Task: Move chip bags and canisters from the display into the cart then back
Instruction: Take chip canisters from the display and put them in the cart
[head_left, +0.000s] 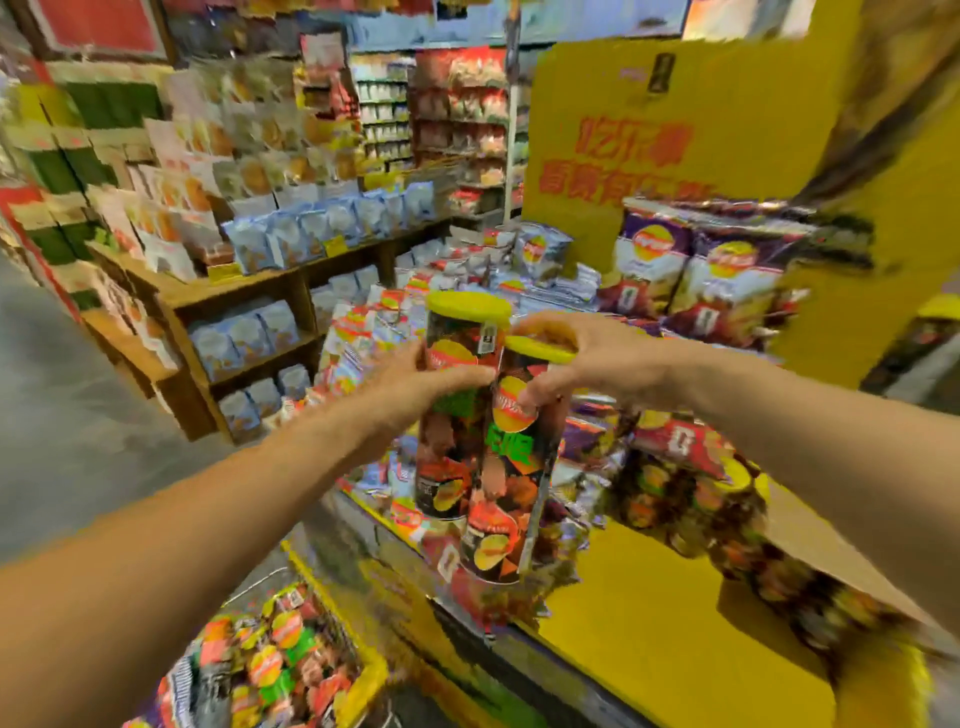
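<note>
I hold two dark chip canisters with yellow lids upright, side by side, above the front of the yellow display (654, 597). My left hand (415, 376) grips the left canister (454, 415) around its upper body. My right hand (582, 358) grips the right canister (511, 467) near its lid. The two canisters touch. Below left, the cart (358, 665) holds several chip bags and canisters (270, 660). More canisters (691, 493) lie on the display at the right. Purple and white chip bags (691, 270) stand at the display's back.
Wooden shelves (234, 296) with blue bags run along the left behind a grey floor aisle (67, 415). A tall yellow sign board (675, 130) with red letters rises behind the display. Mixed bags (467, 280) fill the display's far side.
</note>
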